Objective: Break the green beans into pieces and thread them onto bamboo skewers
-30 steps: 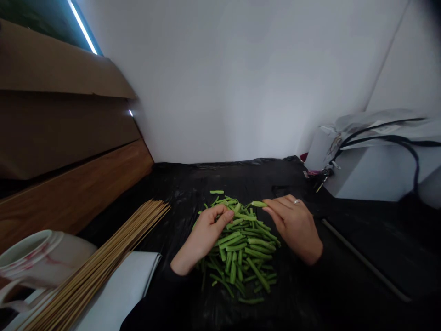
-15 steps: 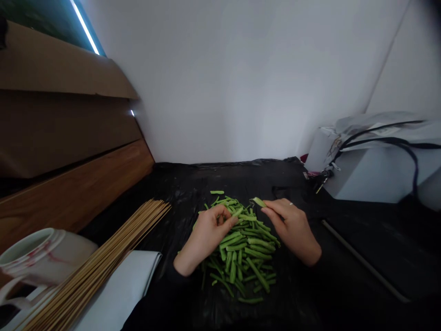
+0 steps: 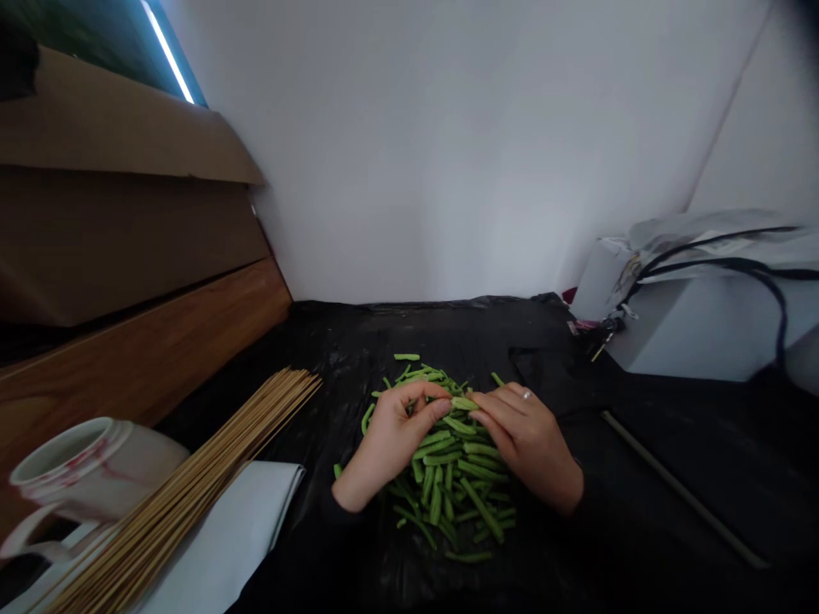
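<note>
A heap of cut green bean pieces (image 3: 483, 507) lies on black plastic sheeting in front of me. Over its upper part, my left hand (image 3: 395, 433) pinches one end of a pale green bean piece (image 3: 464, 403) between thumb and index finger. My right hand (image 3: 530, 439), with a ring on one finger, closes on the other end of that piece. Another bean tip (image 3: 497, 379) shows just beyond the right fingers; I cannot tell whether it is held or lying there. One loose piece (image 3: 407, 356) sits apart behind the heap.
At the left are a bundle of thin wooden sticks (image 3: 211, 477), a folded white sheet (image 3: 252, 512) and a tipped mug (image 3: 102, 469). A cardboard box (image 3: 128, 230) stands behind them. On the right are a white box with black straps (image 3: 697, 328) and a dark flat object (image 3: 710, 477).
My right hand has come left and slightly down, and both hands now meet at one bean piece. Half a second ago they were apart, the right one holding a piece raised.
</note>
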Demonstrator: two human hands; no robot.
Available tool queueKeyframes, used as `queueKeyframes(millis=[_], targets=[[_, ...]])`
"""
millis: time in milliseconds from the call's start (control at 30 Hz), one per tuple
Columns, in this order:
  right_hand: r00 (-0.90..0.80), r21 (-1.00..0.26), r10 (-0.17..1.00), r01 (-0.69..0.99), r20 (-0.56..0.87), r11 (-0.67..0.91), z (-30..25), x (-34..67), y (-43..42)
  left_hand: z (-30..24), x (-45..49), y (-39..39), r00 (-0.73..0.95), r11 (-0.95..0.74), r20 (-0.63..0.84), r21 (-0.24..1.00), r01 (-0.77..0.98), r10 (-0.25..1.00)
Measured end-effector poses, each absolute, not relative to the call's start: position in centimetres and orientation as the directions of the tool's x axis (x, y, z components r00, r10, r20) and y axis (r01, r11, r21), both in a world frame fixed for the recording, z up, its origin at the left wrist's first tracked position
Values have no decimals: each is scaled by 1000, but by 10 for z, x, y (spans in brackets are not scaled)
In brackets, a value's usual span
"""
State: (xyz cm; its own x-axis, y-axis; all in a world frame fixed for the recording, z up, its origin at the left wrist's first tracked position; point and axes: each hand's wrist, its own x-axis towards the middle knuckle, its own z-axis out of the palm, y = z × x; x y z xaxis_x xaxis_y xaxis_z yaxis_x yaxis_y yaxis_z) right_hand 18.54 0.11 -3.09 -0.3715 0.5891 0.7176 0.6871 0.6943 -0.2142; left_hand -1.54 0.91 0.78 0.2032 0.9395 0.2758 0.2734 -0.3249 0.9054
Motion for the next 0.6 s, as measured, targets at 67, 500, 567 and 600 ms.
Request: queueKeyframes(millis=[67, 500, 567, 600], targets=[[-371, -172, 559, 700, 742, 693, -29, 185, 0, 8, -16, 10, 214, -309, 257, 912, 268, 942], [-365, -332, 601, 579, 711, 744, -26, 181, -4, 10, -14, 4, 342, -154, 109, 982, 110, 933], [-339, -459, 654, 500, 677, 734, -26, 179, -5, 9, -13, 3, 346, -172, 124, 979, 112, 930], [-314, -511, 682, 478, 660, 715, -25, 179, -6, 9, -12, 3, 338, -199, 145, 971, 130, 930]])
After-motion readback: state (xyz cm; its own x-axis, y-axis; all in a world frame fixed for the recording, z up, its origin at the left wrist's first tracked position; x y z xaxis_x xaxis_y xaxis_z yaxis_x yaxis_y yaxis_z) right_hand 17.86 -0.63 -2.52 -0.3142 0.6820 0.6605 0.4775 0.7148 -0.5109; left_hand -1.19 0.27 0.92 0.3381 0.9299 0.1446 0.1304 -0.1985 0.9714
